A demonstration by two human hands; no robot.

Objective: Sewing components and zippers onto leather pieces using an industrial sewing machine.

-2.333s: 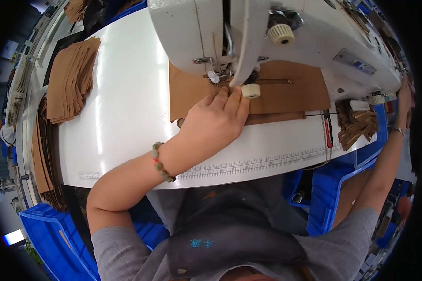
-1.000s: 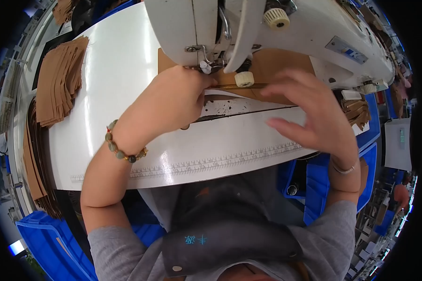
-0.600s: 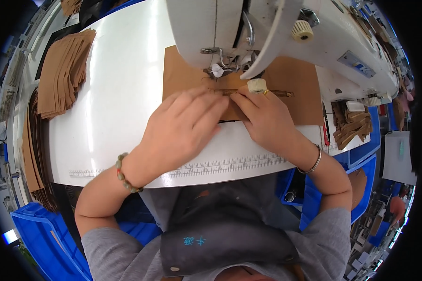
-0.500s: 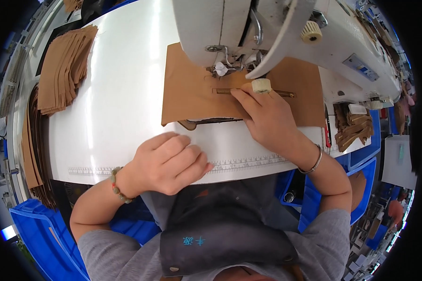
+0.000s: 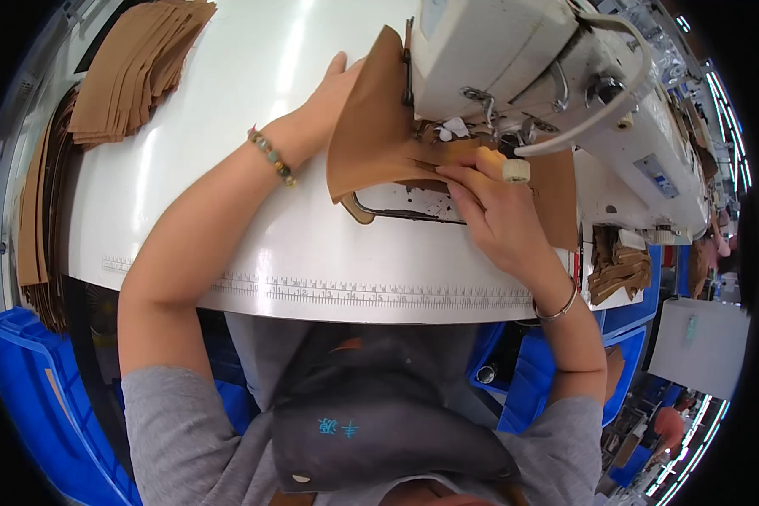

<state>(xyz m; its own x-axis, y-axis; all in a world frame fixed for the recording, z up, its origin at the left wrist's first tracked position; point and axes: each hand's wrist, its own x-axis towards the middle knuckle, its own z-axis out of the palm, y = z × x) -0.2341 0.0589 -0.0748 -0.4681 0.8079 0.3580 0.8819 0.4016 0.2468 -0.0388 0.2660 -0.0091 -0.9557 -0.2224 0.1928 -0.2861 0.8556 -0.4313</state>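
Observation:
A brown fabric panel lies under the head of a white sewing machine, its left part bent up off the table. My left hand is behind that raised part; its thumb shows, but the other fingers are hidden by the fabric. At the narrow slot in the panel, my right hand pinches the fabric with thumb and fingers, just in front of the presser area. Below the panel's near edge, the machine's metal bed plate is exposed.
A stack of brown fabric pieces lies at the far left, with more pieces hanging at the table's left edge. Brown scraps sit at the right. A printed ruler runs along the front edge. Blue bins stand below.
My left hand has moved from near the front edge up behind the panel's left side. That side, flat before, is now bent upward. My right hand stays near the slot.

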